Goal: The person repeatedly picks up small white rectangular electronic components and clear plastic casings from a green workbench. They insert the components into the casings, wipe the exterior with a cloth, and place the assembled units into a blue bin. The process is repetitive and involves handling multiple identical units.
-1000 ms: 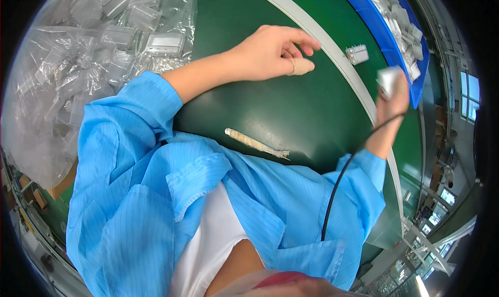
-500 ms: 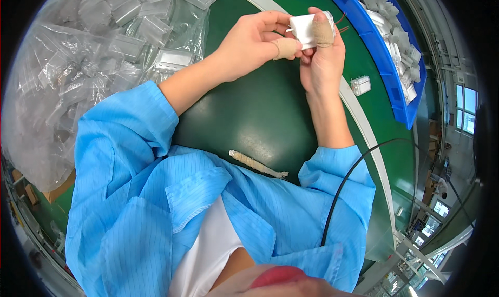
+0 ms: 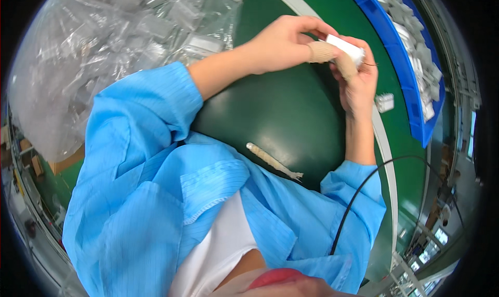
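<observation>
Dark green workbench mat [image 3: 280, 115] lies beneath; left hand [image 3: 283, 42] and right hand [image 3: 358, 81] both pinch a small white rectangular plastic part [image 3: 344, 46] above it; blue plastic bin [image 3: 400, 53] sits just beside.

I see a dark green work surface [image 3: 270, 115] with a pale edge strip [image 3: 387, 162] curving along its right side. Beyond it, a factory floor [image 3: 457, 193] with bright windows [image 3: 470, 136] at far right. Cardboard boxes [image 3: 36, 164] sit low on the left.
</observation>
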Demonstrator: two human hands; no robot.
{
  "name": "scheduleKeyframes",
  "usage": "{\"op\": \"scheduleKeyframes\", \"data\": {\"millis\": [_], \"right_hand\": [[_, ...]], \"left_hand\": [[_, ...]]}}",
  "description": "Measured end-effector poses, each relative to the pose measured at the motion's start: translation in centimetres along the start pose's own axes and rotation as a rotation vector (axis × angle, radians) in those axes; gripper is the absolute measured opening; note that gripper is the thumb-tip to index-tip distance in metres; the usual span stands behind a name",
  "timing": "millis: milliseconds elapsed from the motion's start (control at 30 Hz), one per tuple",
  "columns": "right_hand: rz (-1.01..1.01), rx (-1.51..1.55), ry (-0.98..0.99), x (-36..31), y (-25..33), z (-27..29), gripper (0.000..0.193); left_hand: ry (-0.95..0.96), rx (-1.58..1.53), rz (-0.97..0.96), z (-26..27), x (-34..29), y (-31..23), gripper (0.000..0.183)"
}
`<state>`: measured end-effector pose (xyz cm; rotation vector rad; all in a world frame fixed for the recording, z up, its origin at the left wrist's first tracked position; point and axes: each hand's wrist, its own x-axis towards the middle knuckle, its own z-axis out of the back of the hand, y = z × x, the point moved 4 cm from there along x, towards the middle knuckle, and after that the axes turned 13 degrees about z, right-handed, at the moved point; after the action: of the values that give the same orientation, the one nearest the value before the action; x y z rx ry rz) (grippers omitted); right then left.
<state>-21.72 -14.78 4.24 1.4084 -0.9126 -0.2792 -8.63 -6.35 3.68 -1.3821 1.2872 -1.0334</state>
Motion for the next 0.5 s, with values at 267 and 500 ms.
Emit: {"op": "scheduleKeyframes", "data": {"millis": [267,500], "right_hand": [[-0.103,0.228,-0.158,-0.1,-0.4,-1.3,0.022],[-0.243,0.250,-0.254,0.2,-2.1,1.9,0.024]], "left_hand": [[-0.162,0.156,-0.003,-0.4,-1.7,-0.8,0.031],[-0.511,1.595,0.270,9.5,-1.8,-6.3,0.039]]}}
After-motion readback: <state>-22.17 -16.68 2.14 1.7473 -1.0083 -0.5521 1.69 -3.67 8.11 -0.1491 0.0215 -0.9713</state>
